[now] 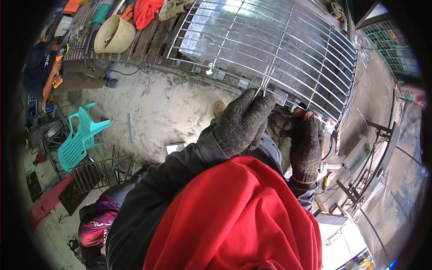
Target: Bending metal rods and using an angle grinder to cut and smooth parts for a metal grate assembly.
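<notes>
Gloved left hand [240,123] fingers closed on metal grille [279,49] lower edge; right hand [307,146] curled nearby, grip unclear. Grille bars assembled; frame edge under handling.

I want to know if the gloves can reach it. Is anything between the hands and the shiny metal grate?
Nothing visible blocks them. The left hand in its dark knit glove already touches the lower edge of the metal grate. The right hand is just below that edge, with only open air between. What its fingertips pinch is too small to tell.
</notes>
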Tool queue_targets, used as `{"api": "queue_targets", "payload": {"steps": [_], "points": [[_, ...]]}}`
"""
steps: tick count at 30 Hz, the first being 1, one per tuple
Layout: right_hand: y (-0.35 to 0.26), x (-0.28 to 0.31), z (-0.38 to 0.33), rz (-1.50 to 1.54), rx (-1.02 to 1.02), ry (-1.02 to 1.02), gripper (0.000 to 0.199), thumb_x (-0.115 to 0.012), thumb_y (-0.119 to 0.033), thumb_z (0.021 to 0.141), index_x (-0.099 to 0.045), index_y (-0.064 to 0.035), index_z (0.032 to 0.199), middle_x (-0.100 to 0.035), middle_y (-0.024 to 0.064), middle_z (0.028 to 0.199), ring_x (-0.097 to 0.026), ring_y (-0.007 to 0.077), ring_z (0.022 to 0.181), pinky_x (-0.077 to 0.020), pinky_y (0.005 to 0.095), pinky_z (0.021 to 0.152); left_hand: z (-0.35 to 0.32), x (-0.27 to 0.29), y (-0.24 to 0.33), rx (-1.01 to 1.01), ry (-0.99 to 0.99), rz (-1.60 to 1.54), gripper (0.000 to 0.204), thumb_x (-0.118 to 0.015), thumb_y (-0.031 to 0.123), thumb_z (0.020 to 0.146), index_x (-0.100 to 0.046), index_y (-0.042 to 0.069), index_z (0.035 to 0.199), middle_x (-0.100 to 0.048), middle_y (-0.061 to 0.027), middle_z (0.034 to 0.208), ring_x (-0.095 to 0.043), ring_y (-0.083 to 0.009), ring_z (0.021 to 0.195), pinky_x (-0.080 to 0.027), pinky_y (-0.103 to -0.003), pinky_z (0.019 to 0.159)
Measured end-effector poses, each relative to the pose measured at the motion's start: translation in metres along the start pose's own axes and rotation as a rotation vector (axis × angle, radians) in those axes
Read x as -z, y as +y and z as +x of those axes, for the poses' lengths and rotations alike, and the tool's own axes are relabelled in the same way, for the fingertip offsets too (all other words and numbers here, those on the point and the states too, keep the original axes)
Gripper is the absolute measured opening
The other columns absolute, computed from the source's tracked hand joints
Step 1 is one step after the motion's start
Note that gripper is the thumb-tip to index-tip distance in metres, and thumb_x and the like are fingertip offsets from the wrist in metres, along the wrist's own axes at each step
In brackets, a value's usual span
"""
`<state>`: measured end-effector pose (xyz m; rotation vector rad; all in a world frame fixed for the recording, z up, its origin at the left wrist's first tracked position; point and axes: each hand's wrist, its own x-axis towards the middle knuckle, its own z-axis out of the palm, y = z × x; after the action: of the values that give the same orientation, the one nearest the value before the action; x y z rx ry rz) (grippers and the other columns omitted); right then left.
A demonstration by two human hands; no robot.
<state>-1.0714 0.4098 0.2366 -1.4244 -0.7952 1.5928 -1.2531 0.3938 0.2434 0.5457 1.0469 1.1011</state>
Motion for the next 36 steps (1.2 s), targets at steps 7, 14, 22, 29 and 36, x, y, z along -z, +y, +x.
{"api": "queue_targets", "payload": {"steps": [7,14,22,29,36], "points": [[0.000,-0.001,0.000,-0.029,0.007,-0.022,0.046,-0.054,-0.040,0.101,-0.064,0.0031,0.111,-0.068,0.0106,0.083,-0.066,0.0182,0.074,-0.0528,0.0304,0.070,-0.001,0.002,-0.002,-0.093,0.025,0.195,0.024,-0.049,0.020,0.104,-0.060,0.001,0.112,-0.056,-0.0049,0.061,-0.042,-0.0095,0.037,-0.033,-0.024,0.036],[0.002,-0.001,0.000,-0.100,0.019,-0.017,0.048,-0.047,-0.045,0.104,-0.066,-0.0014,0.114,-0.060,0.0018,0.083,-0.055,0.0102,0.071,-0.0442,0.0256,0.066,-0.001,0.013,-0.007,-0.147,-0.140,0.215,0.022,-0.047,0.018,0.104,-0.061,0.001,0.109,-0.060,-0.0045,0.074,-0.046,-0.0100,0.040,-0.040,-0.023,0.043],[0.004,-0.003,0.000,-0.110,0.048,-0.005,0.049,-0.046,-0.045,0.104,-0.065,-0.0014,0.114,-0.060,0.0023,0.080,-0.056,0.0109,0.069,-0.0444,0.0267,0.065,-0.001,0.007,0.004,0.167,-0.071,-0.116,0.044,-0.038,0.040,0.106,-0.062,0.003,0.100,-0.054,-0.0055,0.055,-0.046,-0.0133,0.039,-0.038,-0.024,0.039],[0.003,-0.003,0.000,-0.129,0.054,-0.009,0.049,-0.045,-0.045,0.104,-0.065,-0.0012,0.114,-0.059,0.0023,0.077,-0.056,0.0108,0.069,-0.0445,0.0266,0.065,-0.001,0.015,-0.012,0.195,-0.112,-0.410,0.058,-0.032,0.054,0.104,-0.063,0.006,0.097,-0.056,-0.0073,0.057,-0.045,-0.0172,0.038,-0.035,-0.029,0.037],[0.003,-0.005,-0.001,-0.155,0.066,-0.003,0.050,-0.044,-0.045,0.105,-0.065,-0.0008,0.114,-0.059,0.0021,0.076,-0.055,0.0108,0.068,-0.0443,0.0265,0.065,-0.001,0.018,-0.011,0.278,-0.157,-0.509,0.052,-0.039,0.053,0.102,-0.061,0.007,0.093,-0.051,-0.0050,0.055,-0.040,-0.0150,0.038,-0.033,-0.029,0.038]]}}
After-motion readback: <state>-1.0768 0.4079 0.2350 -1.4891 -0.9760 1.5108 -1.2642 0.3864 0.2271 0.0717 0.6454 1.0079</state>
